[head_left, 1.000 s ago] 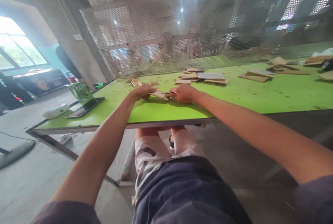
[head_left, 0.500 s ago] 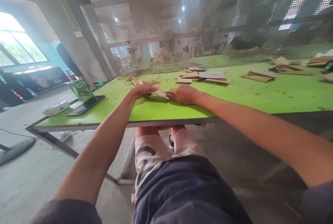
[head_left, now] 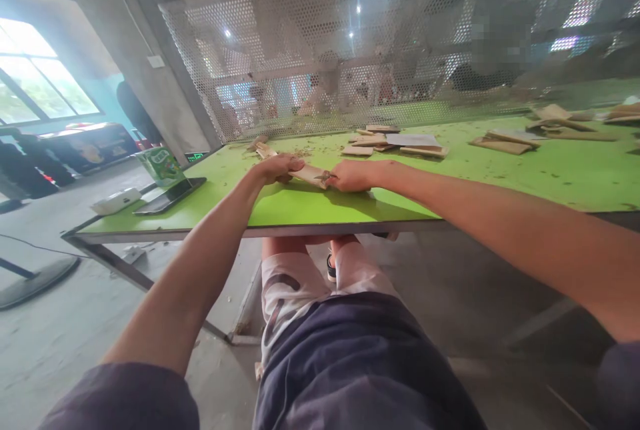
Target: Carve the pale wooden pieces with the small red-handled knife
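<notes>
A pale wooden strip (head_left: 309,175) lies slantwise over the green tabletop (head_left: 280,209). My left hand (head_left: 281,168) is closed on the strip's middle, pressing it down. At the strip's near right end is my right hand (head_left: 350,175), its fingers wrapped round a small tool (head_left: 327,177) whose metal tip touches the wood. The tool's handle is hidden in the fist. Brown crumbs (head_left: 300,152) are scattered behind my left hand.
Flat brown pieces with a white sheet (head_left: 413,141) lie behind my right hand, and more brown pieces (head_left: 505,142) sit farther right. A dark tablet (head_left: 170,197), a green box (head_left: 163,167) and a white box (head_left: 116,202) stand left. A perforated screen (head_left: 300,77) borders the back.
The view has shifted slightly. My right hand and the tool have turned a little at the strip's end, so more of the metal tip shows. My left hand keeps its hold.
</notes>
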Demonstrator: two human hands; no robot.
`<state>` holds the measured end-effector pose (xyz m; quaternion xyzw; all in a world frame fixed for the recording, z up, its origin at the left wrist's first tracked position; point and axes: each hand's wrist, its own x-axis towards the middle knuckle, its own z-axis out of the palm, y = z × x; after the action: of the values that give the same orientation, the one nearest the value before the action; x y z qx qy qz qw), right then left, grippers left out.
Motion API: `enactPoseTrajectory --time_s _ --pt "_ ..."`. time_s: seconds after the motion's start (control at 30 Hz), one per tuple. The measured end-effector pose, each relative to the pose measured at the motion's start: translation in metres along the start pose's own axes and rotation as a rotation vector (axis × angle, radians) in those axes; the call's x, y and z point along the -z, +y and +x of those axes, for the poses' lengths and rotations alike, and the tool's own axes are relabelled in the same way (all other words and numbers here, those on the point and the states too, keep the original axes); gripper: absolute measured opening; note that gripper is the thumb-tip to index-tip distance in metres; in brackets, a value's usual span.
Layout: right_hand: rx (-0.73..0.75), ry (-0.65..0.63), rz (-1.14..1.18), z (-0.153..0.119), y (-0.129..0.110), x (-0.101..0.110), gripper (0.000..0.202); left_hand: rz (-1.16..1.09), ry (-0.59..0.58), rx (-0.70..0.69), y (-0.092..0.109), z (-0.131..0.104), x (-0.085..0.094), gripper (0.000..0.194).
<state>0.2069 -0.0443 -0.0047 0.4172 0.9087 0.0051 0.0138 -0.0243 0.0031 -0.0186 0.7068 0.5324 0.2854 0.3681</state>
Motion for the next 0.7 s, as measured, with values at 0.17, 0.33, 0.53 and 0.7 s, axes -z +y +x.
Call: enactPoseTrajectory --time_s 0.17,0.33,0.53,0.7 --pt "-0.021 0.016 0.245 -0.006 0.016 -0.006 0.043 -0.056 -0.072 0.014 0.0 0.001 -0.001 0.028" --pt "0.029 0.361 -0.065 -0.005 0.029 -0.022 0.028 -0.02 -0.058 0.057 0.002 0.002 0.0 0.029" --pt "-0.025 0.345 -0.222 0.0 0.017 -0.027 0.034 -0.022 -0.059 0.097 0.001 0.005 0.001 0.03" --pt "-0.062 0.333 -0.24 0.001 0.011 -0.025 0.036 -0.026 -0.077 0.113 0.002 0.005 0.001 0.03"
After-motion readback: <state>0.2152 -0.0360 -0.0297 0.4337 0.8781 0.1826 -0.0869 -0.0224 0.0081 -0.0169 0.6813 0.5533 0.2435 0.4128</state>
